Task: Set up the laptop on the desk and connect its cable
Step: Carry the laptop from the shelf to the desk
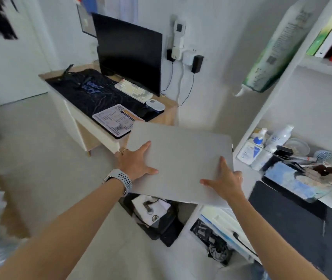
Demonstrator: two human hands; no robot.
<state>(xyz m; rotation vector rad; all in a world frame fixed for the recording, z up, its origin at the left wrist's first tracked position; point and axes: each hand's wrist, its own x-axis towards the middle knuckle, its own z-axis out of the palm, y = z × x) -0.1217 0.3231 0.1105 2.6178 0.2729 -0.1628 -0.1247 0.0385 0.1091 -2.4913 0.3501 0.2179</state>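
A closed silver laptop (181,158) is held flat in the air in front of me, just short of the desk's near corner. My left hand (135,161) grips its left edge, thumb and a finger on the lid, the other fingers under it. My right hand (224,178) grips its near right corner in the same way. The wooden desk (169,116) stands ahead with a black desk mat (84,91), a dark monitor (128,51), a white keyboard (133,90) and a white mouse (155,104). Black cables (189,87) hang from wall plugs behind the desk.
A printed card (117,120) lies on the mat's near end. White shelves (282,118) at the right hold bottles (262,148) and books. A black bag (157,217) and boxes lie on the floor beneath the laptop. Open floor stretches to the left.
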